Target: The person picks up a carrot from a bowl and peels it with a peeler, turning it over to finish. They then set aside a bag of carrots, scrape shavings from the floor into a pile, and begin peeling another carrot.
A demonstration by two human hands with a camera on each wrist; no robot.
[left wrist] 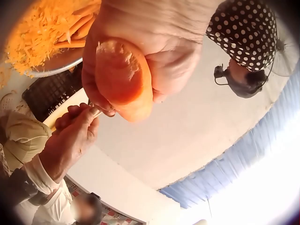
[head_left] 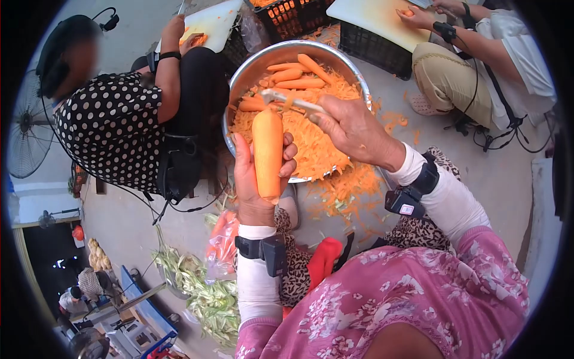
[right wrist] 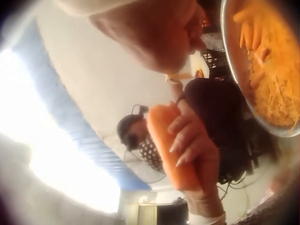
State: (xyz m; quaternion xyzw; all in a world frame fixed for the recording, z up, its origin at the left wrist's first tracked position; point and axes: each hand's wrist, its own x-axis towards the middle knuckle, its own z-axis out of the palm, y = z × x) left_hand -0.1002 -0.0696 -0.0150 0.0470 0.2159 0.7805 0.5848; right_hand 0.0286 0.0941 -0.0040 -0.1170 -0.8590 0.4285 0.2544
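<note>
In the head view, my left hand (head_left: 245, 185) grips a thick peeled carrot (head_left: 268, 152), which stands nearly upright with the fingers wrapped round its right side. My right hand (head_left: 359, 131) holds a peeler (head_left: 299, 103) just above the carrot's top end. Its metal head points left, and a bit of orange peel clings to it. Below both hands is a wide metal basin (head_left: 236, 99) with whole carrots (head_left: 299, 75) lying on a heap of orange peelings (head_left: 311, 146). The left wrist view shows the cut, rough end of the held carrot (left wrist: 119, 77) close up.
Two people sit opposite at white cutting boards (head_left: 382, 18) laid over black crates (head_left: 371, 51). Peelings are scattered on the floor beside the basin. At lower left lie a plastic bag of carrots (head_left: 222, 242) and a pile of green husks (head_left: 209, 293). A fan (head_left: 27, 122) stands far left.
</note>
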